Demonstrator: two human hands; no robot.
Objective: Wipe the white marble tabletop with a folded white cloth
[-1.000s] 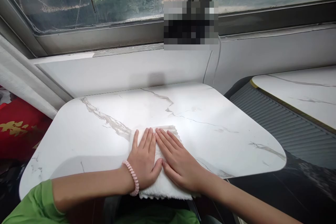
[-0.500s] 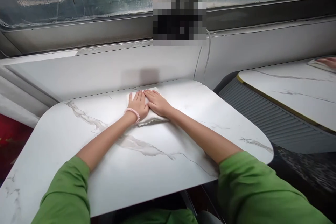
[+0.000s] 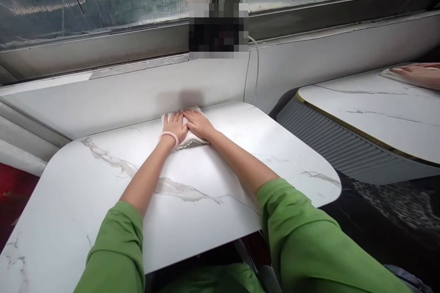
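Resting flat on cloth (image 3: 193, 141) near the far table edge (image 3: 227, 107), outstretched fingers (image 3: 176, 117) of both hands (image 3: 176, 128) have room sideways.

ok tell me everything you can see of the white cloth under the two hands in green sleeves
The cloth is off-white and looks like soft fabric, with a wavy edge on the near side. It lies spread on the white table, close to the far edge by the wall; whether it touches the wall is unclear. The left hand and right hand rest palms down on it, side by side, hiding much of its middle. Whether it is folded can't be told.
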